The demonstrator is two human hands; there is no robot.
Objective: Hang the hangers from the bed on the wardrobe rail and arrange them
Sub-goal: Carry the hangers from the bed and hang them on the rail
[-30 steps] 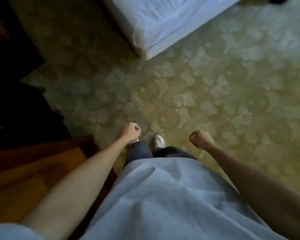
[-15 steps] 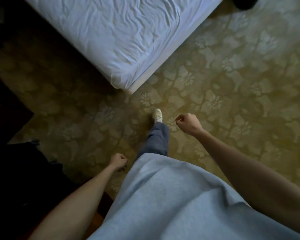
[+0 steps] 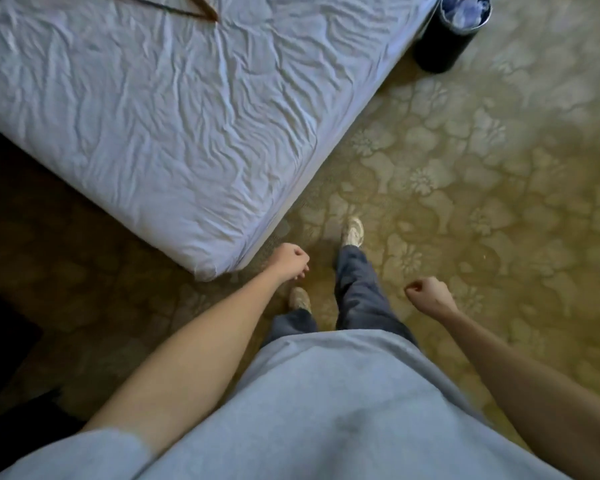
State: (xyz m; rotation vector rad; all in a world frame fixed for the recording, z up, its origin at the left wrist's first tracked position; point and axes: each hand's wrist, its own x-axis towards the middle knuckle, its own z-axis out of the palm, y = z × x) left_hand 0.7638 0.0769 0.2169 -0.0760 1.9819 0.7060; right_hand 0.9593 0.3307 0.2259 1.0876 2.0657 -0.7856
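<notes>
A bed (image 3: 160,126) with a wrinkled white sheet fills the upper left. At its far top edge lies a brown wooden hanger (image 3: 201,10), only partly in frame. My left hand (image 3: 290,261) is a loose fist just off the bed's near corner, holding nothing. My right hand (image 3: 428,294) is also curled shut and empty, out over the carpet to the right. Both hands are far from the hanger. The wardrobe and its rail are out of view.
A dark round bin (image 3: 454,32) with pale stuff inside stands at the bed's far right corner. Patterned yellow-green carpet (image 3: 482,188) covers the floor. My feet in pale shoes (image 3: 352,232) are beside the bed corner. Dark shapes (image 3: 0,358) lie at the left edge.
The view has swung up and toward the bed, which now fills far more of the frame; the hanger and bin have come into sight. I have stepped closer, fists still closed and empty.
</notes>
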